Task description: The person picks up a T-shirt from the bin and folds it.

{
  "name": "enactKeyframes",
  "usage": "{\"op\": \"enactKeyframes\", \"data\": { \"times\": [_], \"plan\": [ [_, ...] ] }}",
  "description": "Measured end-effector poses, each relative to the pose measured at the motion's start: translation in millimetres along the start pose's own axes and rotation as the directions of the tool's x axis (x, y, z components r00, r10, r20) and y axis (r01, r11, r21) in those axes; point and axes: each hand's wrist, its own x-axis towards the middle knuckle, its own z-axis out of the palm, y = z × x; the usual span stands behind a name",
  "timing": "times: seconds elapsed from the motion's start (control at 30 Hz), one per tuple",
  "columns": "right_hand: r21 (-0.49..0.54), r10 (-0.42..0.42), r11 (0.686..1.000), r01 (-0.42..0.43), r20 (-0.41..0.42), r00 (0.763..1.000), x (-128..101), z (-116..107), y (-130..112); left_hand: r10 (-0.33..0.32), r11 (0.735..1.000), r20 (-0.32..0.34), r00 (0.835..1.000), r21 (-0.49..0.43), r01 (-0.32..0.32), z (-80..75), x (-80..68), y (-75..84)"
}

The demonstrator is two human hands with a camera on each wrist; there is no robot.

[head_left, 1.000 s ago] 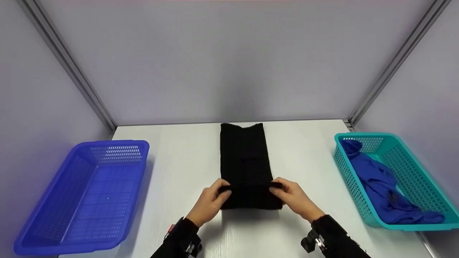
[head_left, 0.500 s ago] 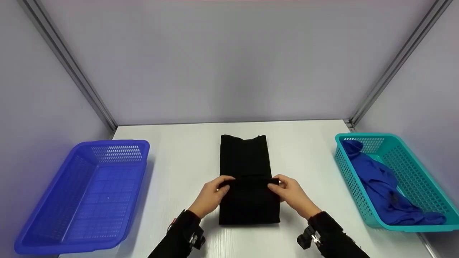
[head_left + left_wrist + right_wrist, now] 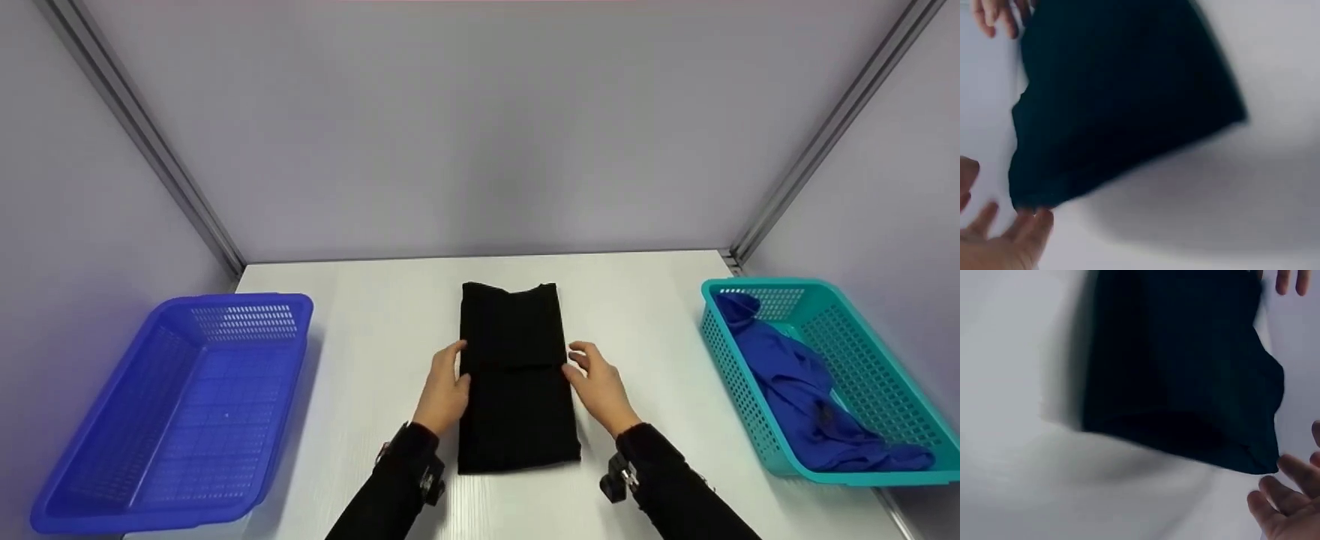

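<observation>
Now both hands [image 3: 517, 382] released the folded cloth [image 3: 516, 375].

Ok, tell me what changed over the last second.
Both hands carried the near edge of the black garment away from the person, laid it over the far part, then let go. The left hand and right hand now flank it, open. Both baskets and the blue cloth stayed put.

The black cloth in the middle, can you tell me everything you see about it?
The black cloth is a soft, plain dark fabric, folded into a tall rectangle with one layer lapped over the other across its middle. It lies flat on the white table, between a blue basket and a teal one. The left hand and right hand sit open at its two sides, fingers right by its edges.
</observation>
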Motion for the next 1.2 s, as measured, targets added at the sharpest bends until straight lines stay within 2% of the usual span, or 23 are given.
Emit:
{"op": "enactKeyframes", "data": {
  "times": [0.07,0.13,0.17,0.2,0.27,0.3,0.37,0.4,0.43,0.47,0.53,0.63,0.7,0.77,0.83,0.87,0.9,0.93,0.97,1.03,1.1,1.17,1.2],
  "plan": [
    [-0.087,-0.074,0.993,0.074,0.003,0.997,-7.2,3.0,8.3,0.029,0.995,-0.012,0.999,0.096,-0.028,1.2,-7.2,-7.7],
    [-0.177,-0.194,0.964,0.196,0.028,0.981,-18.3,5.3,17.8,0.092,0.977,-0.004,0.996,0.193,-0.089,1.3,-16.8,-16.5],
    [-0.231,-0.282,0.93,0.285,0.047,0.958,-24.4,6.6,23.1,0.129,0.963,0.01,0.992,0.238,-0.128,0.8,-22.3,-20.5],
    [-0.277,-0.375,0.883,0.38,0.071,0.924,-30.6,7.5,28.0,0.158,0.947,0.036,0.987,0.278,-0.162,0.3,-28.4,-24.2],
    [-0.343,-0.557,0.751,0.565,0.132,0.82,-42.5,8.9,37.7,0.223,0.898,0.125,0.967,0.359,-0.253,-0.8,-40.9,-31.3],
    [-0.366,-0.634,0.67,0.646,0.172,0.754,-48.1,9.3,42.3,0.25,0.867,0.182,0.951,0.394,-0.304,-1.4,-47.4,-34.5],
    [-0.39,-0.741,0.507,0.769,0.259,0.62,-57.3,9.9,50.3,0.297,0.794,0.3,0.907,0.45,-0.409,-2.4,-59.4,-40.3],
    [-0.39,-0.766,0.447,0.805,0.299,0.57,-61.2,9.9,53.8,0.32,0.754,0.353,0.879,0.466,-0.462,-2.7,-64.6,-43.1],
    [-0.388,-0.776,0.401,0.83,0.337,0.533,-64.6,9.7,57.2,0.345,0.714,0.396,0.851,0.478,-0.511,-3.0,-69.0,-45.8],
    [-0.388,-0.778,0.368,0.845,0.37,0.508,-67.5,9.3,60.4,0.364,0.677,0.425,0.829,0.49,-0.549,-3.2,-72.7,-47.7],
    [-0.398,-0.769,0.329,0.856,0.412,0.488,-71.8,8.0,67.0,0.395,0.615,0.456,0.797,0.513,-0.598,-3.4,-77.9,-50.8],
    [-0.449,-0.767,0.284,0.848,0.425,0.481,-75.1,5.8,75.3,0.435,0.527,0.457,0.776,0.57,-0.631,-2.9,-80.8,-53.6],
    [-0.486,-0.782,0.237,0.841,0.418,0.462,-75.5,5.0,78.9,0.468,0.441,0.458,0.756,0.62,-0.649,-2.3,-80.8,-54.5],
    [-0.508,-0.801,0.213,0.834,0.398,0.447,-75.4,5.0,79.7,0.511,0.337,0.47,0.72,0.661,-0.671,-1.5,-79.8,-54.9],
    [-0.514,-0.816,0.232,0.826,0.36,0.453,-74.8,5.4,78.6,0.549,0.246,0.485,0.681,0.685,-0.686,-1.2,-78.3,-54.3],
    [-0.508,-0.818,0.26,0.821,0.336,0.467,-74.5,5.6,77.4,0.565,0.209,0.489,0.664,0.694,-0.689,-1.3,-77.3,-53.7],
    [-0.497,-0.815,0.301,0.814,0.308,0.49,-74.2,5.7,75.7,0.579,0.188,0.488,0.653,0.699,-0.689,-1.7,-76.4,-52.8],
    [-0.48,-0.809,0.35,0.805,0.278,0.518,-73.8,5.3,73.5,0.591,0.185,0.479,0.649,0.703,-0.687,-2.3,-75.4,-51.5],
    [-0.458,-0.798,0.402,0.793,0.249,0.548,-73.4,4.6,70.8,0.603,0.199,0.459,0.652,0.705,-0.681,-3.2,-74.4,-49.8],
    [-0.401,-0.765,0.512,0.76,0.19,0.615,-72.6,1.9,64.4,0.628,0.272,0.391,0.673,0.7,-0.66,-5.8,-72.2,-44.6],
    [-0.326,-0.715,0.621,0.713,0.138,0.685,-72.2,-2.2,56.1,0.644,0.396,0.291,0.708,0.664,-0.634,-9.1,-69.3,-37.2],
    [-0.233,-0.656,0.717,0.657,0.095,0.749,-71.3,-7.5,46.8,0.646,0.534,0.178,0.742,0.59,-0.606,-13.1,-66.4,-28.3],
    [-0.185,-0.621,0.76,0.624,0.08,0.78,-70.9,-10.4,41.7,0.641,0.591,0.129,0.756,0.546,-0.594,-15.2,-64.9,-23.4]
  ]
}}
